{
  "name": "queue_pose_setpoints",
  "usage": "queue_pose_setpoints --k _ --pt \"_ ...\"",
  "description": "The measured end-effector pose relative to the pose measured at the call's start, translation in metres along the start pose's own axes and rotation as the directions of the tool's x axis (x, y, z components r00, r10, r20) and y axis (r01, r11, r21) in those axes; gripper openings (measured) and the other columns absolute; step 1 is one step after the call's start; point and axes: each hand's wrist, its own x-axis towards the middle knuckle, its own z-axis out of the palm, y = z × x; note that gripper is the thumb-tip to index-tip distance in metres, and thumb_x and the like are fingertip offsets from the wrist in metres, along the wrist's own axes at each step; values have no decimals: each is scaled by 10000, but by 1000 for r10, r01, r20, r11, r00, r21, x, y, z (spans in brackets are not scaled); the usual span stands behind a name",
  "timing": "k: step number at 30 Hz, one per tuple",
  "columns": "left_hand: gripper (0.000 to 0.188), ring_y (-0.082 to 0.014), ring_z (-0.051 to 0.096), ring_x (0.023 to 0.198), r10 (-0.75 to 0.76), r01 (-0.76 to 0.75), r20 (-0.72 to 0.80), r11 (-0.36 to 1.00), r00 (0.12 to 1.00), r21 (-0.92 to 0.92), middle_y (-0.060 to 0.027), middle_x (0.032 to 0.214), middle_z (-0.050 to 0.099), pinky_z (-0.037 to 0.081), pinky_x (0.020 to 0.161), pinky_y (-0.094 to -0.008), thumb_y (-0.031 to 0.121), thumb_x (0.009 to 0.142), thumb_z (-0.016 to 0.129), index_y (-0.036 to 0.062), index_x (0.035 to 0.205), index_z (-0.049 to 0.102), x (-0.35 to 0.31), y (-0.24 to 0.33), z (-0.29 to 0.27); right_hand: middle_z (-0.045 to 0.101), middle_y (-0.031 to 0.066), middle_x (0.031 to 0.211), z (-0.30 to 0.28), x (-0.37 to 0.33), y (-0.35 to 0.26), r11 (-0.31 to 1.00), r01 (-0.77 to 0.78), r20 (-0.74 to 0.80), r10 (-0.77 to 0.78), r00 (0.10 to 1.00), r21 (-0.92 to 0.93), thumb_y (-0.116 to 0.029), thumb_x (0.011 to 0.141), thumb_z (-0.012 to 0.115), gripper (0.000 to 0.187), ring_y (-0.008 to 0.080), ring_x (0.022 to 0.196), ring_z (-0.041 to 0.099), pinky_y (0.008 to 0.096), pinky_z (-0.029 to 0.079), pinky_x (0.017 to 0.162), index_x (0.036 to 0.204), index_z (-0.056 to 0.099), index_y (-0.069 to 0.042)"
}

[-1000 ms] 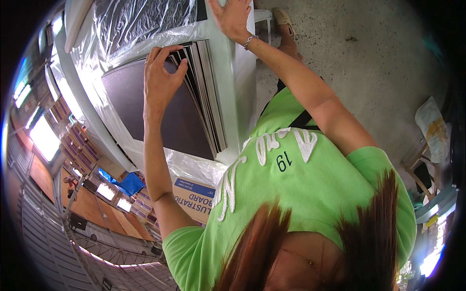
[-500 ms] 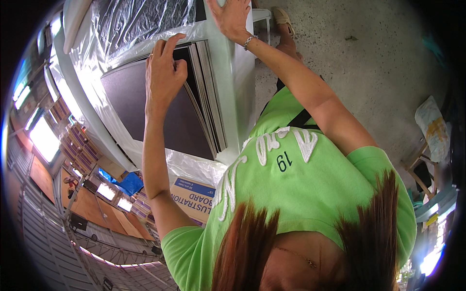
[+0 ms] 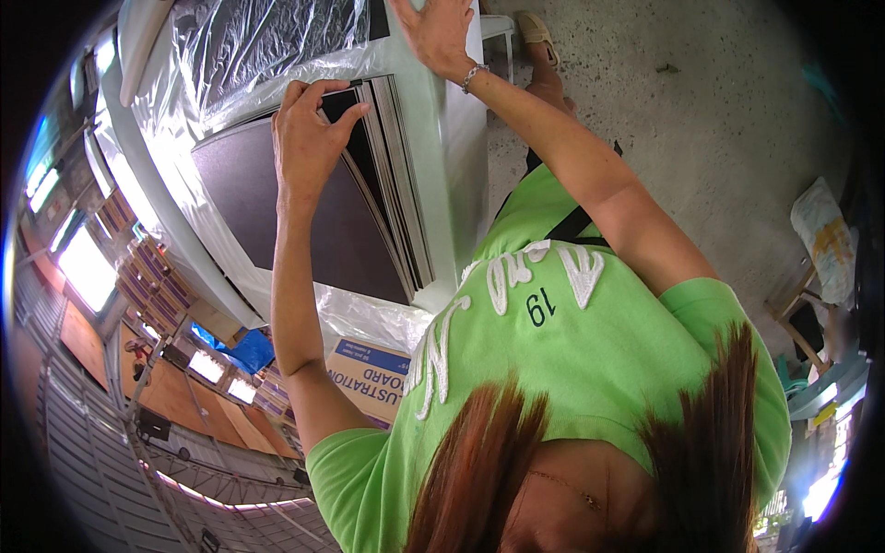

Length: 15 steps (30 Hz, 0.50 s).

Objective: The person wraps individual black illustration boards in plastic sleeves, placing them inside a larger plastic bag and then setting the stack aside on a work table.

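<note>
On the white table lies a stack of black boards (image 3: 267,198), the pale edges of several sheets fanned along its right side. My left hand (image 3: 309,138) is at the far edge of the stack, thumb and forefinger closed around the corner of the upper board, which bows up from the sheets below. The exact grip is partly hidden behind the fingers. Farther right, my right hand (image 3: 441,39) rests by the table's far right edge, fingers apart and partly cut off by the frame, with nothing seen in it.
Clear plastic wrap (image 3: 267,46) covers dark material beyond the stack. A cardboard box (image 3: 369,380) stands near my left elbow. Boxes (image 3: 152,276) are piled at the left, near a blue plastic sheet (image 3: 247,352). Concrete floor (image 3: 682,147) and another person's foot (image 3: 539,41) show right.
My left hand has shifted slightly and its thumb has moved right onto the board edges. The upper board's right edge, straighter before, now curves. My right hand stays in place.
</note>
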Motion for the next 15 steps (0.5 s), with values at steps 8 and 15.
queue_pose_setpoints --k 8,15 --pt "326 -291 608 902 94 -97 -66 994 993 -48 -110 1051 587 475 841 -381 220 766 768 113 1068 711 -6 -6 3 202 229 1560 3 -1 0 1000 -2 25 2 1000 3 -408 985 423 647 388 1460 67 568 -81 1148 1500 276 -45" --pt "336 -219 594 969 172 -179 -80 979 982 -96 -87 1097 611 462 828 -326 212 808 742 149 1137 711 -6 -12 3 177 214 1572 3 2 1 1000 9 -9 -9 1000 4 -415 990 409 642 374 1466 47 562 -107 1143 1509 267 -64"
